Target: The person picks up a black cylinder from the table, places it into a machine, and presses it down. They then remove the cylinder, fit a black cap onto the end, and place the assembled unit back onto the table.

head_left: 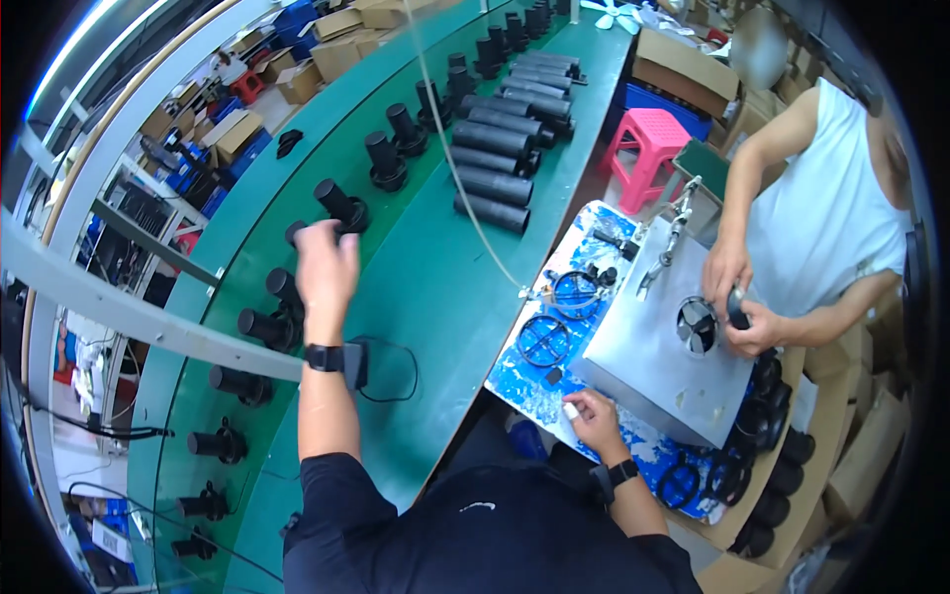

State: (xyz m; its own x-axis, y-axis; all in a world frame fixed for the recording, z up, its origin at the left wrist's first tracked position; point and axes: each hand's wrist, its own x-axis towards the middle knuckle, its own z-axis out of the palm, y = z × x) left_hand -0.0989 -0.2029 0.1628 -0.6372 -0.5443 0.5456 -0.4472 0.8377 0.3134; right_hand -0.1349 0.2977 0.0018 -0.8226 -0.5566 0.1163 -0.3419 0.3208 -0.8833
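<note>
My left hand (328, 265) reaches over the green conveyor. Slightly blurred, its fingers and thumb close round a black flanged cylinder (295, 234), mostly hidden under the hand. Similar black flanged cylinders (336, 201) stand in a curved row along the belt, on both sides of that hand. Lower right, my right hand (595, 420) hovers by the near edge of a paint-worn blue and white table (529, 388). Its fingers are curled, and something small and white shows at a fingertip. Whether it is held or worn, I cannot make out. Both wrists carry black strapped devices.
Black tubes (492, 213) lie in a row on the green table. A grey metal box (653, 346) stands on the blue table beside black rings (543, 341). Across it, a co-worker's hands (749, 322) hold a black round part. A grey frame bar (148, 322) crosses at left.
</note>
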